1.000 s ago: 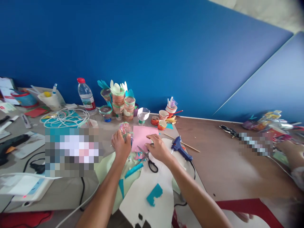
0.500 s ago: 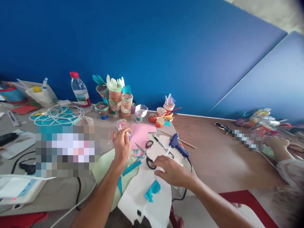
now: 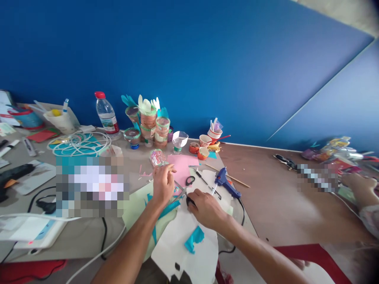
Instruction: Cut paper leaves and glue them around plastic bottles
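My right hand [image 3: 204,207] closes its fingers on the lower black handle of the scissors [image 3: 190,201]. The scissors lie with their blades apart, and the other handle ring rests nearer the pink paper [image 3: 177,165]. Just left of the blades hovers my left hand [image 3: 164,183], holding nothing, its fingers loosely stretched to the right. Behind it on the desk is a crumpled clear plastic piece with a pink label [image 3: 158,157]. Under the scissors are cut white paper [image 3: 185,244] and pale green paper [image 3: 133,209], with teal scraps [image 3: 194,239] on top.
A blue glue gun [image 3: 226,183] and a wooden stick [image 3: 239,181] lie to the right. At the back stand a water bottle [image 3: 106,116], decorated cups [image 3: 148,124] and small paper cups [image 3: 204,140]. Cables coil at left. Another person's hand [image 3: 358,187] is at far right.
My left hand has let go of the labelled plastic piece and moved right and nearer. My right hand has come back from the pink paper and taken hold of the scissors' handle.
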A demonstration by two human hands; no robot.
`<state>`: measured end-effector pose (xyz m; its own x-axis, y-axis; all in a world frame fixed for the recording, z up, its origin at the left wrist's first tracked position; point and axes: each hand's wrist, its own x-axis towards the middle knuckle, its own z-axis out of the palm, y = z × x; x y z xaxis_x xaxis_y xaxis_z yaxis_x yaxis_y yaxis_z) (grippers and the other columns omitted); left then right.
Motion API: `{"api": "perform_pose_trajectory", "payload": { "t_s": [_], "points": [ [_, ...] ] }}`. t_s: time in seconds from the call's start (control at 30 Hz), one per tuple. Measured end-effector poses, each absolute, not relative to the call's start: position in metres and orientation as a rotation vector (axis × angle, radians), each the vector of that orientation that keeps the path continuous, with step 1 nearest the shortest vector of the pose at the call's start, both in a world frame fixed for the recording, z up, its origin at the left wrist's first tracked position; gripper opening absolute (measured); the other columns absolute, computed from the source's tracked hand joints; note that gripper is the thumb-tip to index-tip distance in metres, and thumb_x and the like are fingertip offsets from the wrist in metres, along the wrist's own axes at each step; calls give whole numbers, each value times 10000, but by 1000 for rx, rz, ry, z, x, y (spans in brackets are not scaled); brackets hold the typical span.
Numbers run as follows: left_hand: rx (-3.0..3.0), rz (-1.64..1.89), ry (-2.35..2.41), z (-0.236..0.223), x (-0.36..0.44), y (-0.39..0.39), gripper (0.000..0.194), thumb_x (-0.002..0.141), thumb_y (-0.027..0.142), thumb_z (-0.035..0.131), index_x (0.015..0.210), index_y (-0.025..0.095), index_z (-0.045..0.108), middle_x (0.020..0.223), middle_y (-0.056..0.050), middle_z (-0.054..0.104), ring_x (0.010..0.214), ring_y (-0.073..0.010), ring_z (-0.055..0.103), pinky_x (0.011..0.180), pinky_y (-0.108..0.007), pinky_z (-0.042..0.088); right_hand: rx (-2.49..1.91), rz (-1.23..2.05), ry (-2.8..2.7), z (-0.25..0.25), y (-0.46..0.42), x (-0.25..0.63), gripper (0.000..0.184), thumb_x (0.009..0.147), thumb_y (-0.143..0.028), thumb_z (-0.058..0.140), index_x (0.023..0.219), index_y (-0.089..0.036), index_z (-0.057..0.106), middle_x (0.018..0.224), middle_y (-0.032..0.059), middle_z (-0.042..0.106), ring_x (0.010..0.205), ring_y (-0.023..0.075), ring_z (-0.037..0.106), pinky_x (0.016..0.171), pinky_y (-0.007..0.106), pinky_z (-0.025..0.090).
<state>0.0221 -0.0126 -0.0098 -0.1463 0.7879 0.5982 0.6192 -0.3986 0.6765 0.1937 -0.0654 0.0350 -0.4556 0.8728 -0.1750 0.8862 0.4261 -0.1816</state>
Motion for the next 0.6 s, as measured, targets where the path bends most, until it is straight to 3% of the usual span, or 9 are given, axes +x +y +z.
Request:
{"api": "perform_pose_trajectory", "payload": {
  "t_s": [0.17,0.37,0.6],
  "points": [
    [1924,1630,1687,-4,22,-15,236,850,138,411,1008,204,573,888,-49,717,946,-208,628,1095,-476,241,1659,-374,2577,32,-67,194,268,825,-244,519,1075,-169,578,974,99,631,828,240,630,690,299,374],
    [1764,1753,1777,1,11,-12,217,856,155,414,993,202,576,880,-49,720,904,-197,641,1093,-488,241,1750,-457,2603,23,-68,195,371,796,-206,506,1162,-147,523,1021,121,628,873,249,632,721,310,401],
    [1572,1790,1797,-6,3,-6,252,885,201,386,1083,197,541,935,-70,694,933,-184,643,965,-397,415,1957,-427,2712,28,-63,210,276,789,-193,508,1060,-155,542,1023,107,624,870,223,618,736,304,425]
  ]
}}
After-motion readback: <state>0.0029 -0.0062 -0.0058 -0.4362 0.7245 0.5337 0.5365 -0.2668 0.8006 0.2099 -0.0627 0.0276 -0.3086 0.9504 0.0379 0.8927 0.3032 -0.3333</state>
